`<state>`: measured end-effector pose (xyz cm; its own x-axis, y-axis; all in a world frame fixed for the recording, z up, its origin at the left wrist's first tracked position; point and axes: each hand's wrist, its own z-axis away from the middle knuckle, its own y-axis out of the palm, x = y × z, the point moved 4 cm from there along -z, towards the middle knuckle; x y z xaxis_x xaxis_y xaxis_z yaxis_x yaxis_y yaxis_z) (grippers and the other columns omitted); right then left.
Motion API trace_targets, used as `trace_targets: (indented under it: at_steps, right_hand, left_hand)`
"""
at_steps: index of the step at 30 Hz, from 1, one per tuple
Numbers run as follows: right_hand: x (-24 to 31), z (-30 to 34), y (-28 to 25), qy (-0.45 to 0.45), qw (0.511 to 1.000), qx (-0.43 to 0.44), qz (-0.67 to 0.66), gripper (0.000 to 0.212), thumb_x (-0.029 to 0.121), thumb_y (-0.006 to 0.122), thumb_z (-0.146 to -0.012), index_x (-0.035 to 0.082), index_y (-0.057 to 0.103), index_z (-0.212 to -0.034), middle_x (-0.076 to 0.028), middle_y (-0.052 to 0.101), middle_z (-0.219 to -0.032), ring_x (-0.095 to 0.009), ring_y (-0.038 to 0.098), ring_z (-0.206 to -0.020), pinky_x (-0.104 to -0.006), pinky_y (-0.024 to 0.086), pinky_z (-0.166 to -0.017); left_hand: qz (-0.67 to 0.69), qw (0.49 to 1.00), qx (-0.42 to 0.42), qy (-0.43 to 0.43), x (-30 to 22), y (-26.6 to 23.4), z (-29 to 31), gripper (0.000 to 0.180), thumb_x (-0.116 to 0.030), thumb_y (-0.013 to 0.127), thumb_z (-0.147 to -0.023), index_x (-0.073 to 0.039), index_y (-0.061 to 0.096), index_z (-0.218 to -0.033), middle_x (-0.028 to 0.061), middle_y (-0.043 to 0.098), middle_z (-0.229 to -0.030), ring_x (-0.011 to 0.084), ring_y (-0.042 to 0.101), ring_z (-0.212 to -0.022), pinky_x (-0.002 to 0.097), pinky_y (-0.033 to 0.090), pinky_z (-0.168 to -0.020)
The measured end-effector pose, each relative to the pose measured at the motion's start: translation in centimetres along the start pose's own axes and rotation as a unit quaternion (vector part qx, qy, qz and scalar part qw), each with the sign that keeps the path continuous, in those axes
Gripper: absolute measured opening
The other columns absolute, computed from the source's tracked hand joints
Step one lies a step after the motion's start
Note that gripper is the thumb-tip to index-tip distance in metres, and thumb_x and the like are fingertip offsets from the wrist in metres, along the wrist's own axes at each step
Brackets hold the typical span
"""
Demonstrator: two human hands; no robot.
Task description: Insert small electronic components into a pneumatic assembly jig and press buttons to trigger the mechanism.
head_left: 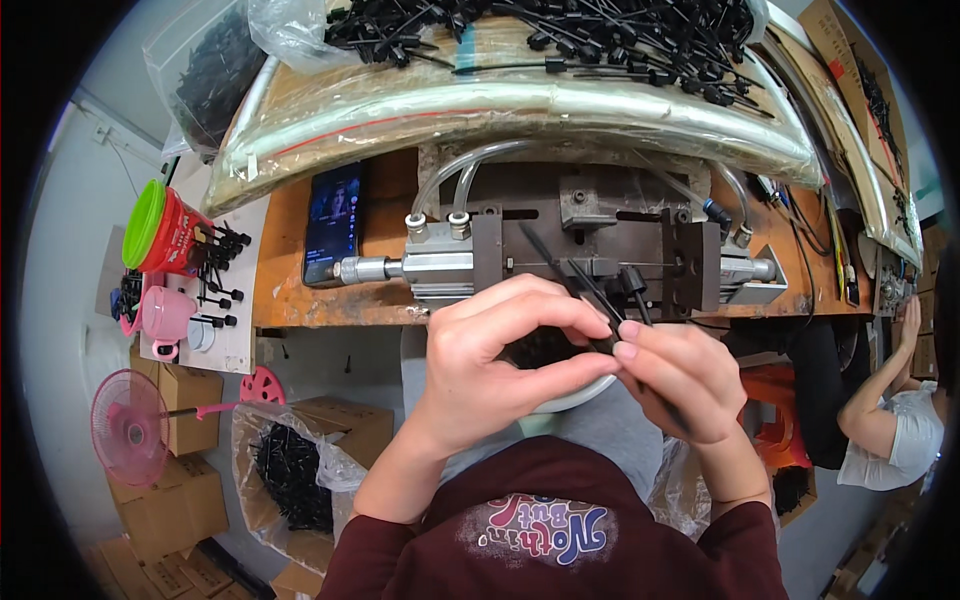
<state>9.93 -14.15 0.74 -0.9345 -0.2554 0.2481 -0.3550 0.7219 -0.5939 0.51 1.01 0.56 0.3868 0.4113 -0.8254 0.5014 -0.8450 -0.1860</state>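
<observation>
Thin black plastic rods [590,285] with small blocky heads slant up from between my two hands. My left hand [500,350] curves round with thumb and forefinger pinched on a rod near its lower end. Fingers closed, my right hand [690,375] grips several rods, and a black head [633,281] stands out above its fingertips. Just beyond both hands is a dark metal clamping fixture [510,235] with a silver pneumatic cylinder [440,265] at its left. Below my hands, a pale bowl [570,400] in my lap is mostly hidden.
Piled black rods [640,50] lie on a plastic-wrapped tray [420,110] behind the fixture. A phone [333,215] rests on the wooden bench. A red bucket [170,230], pink cup [168,312] and pink fan [130,425] stand left. Another person [890,430] sits at right.
</observation>
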Motion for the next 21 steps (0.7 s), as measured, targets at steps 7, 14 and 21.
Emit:
trace_targets:
  at_steps: [7, 14, 21]
  right_hand:
    - [-2.4, 2.3, -1.0, 0.233, 0.947, -0.147, -0.166, 0.026, -0.009, 0.077, -0.071, -0.001, 0.065, -0.092, -0.013, 0.067, -0.088, -0.017, 0.065, -0.072, -0.0220, 0.051, -0.059]
    - [-3.0, 4.4, -1.9, 0.481, 0.762, -0.208, -0.380, 0.016, -0.008, 0.070, -0.076, -0.003, 0.059, -0.087, -0.011, 0.062, -0.079, -0.008, 0.053, -0.049, -0.0179, 0.041, -0.042]
    - [-3.0, 4.9, -1.6, 0.510, 0.710, -0.210, -0.438, 0.017, -0.010, 0.070, -0.074, -0.004, 0.057, -0.084, -0.011, 0.061, -0.075, -0.007, 0.049, -0.042, -0.0168, 0.037, -0.037]
  left_hand:
    - [-0.128, 0.991, -0.018, 0.019, 0.1, 0.1, 1.8, 0.032, 0.002, 0.080, -0.067, 0.000, 0.072, -0.098, 0.0108, 0.071, -0.088, 0.0201, 0.068, -0.084, 0.0287, 0.055, -0.074]
    - [-0.186, 0.982, 0.041, -0.009, 2.5, 3.1, 4.1, 0.030, 0.007, 0.072, -0.073, 0.001, 0.069, -0.102, 0.0189, 0.056, -0.129, 0.0201, 0.067, -0.085, 0.0317, 0.058, -0.073]
    - [-0.365, 0.927, 0.076, 0.043, 2.6, 4.2, 3.1, 0.021, -0.007, 0.072, -0.077, 0.001, 0.068, -0.096, 0.0150, 0.062, -0.125, 0.0193, 0.067, -0.079, 0.0294, 0.054, -0.067]
